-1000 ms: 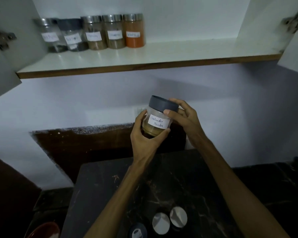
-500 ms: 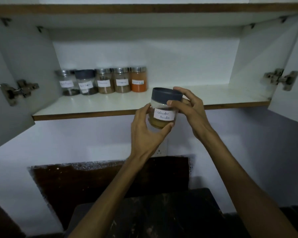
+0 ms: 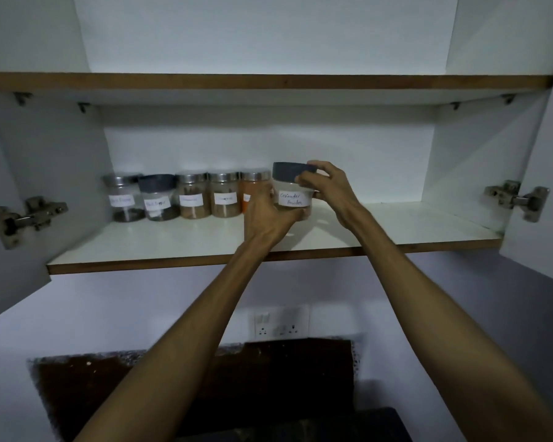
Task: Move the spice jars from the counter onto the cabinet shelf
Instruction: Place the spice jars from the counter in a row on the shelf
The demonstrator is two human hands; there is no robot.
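A clear coriander powder jar point(image 3: 293, 196) with a dark grey lid and a white label is held over the white cabinet shelf point(image 3: 179, 240), just right of the jar row. My left hand point(image 3: 267, 215) grips its lower left side and base. My right hand point(image 3: 331, 189) holds the lid and right side with curled fingers. I cannot tell whether the jar's base touches the shelf. Several labelled spice jars point(image 3: 192, 196) stand in a row at the shelf's back left; my left hand partly hides the orange one point(image 3: 251, 186).
The cabinet doors stand open at both sides, with metal hinges at the left point(image 3: 26, 218) and right point(image 3: 517, 199). An upper shelf point(image 3: 268, 81) runs above. The shelf's right half is bare white board. A wall socket point(image 3: 280, 323) sits below.
Both hands have lifted the coriander jar from above the counter up into the cabinet, beside the orange jar. The view has tilted upward, so the counter has dropped out of sight.
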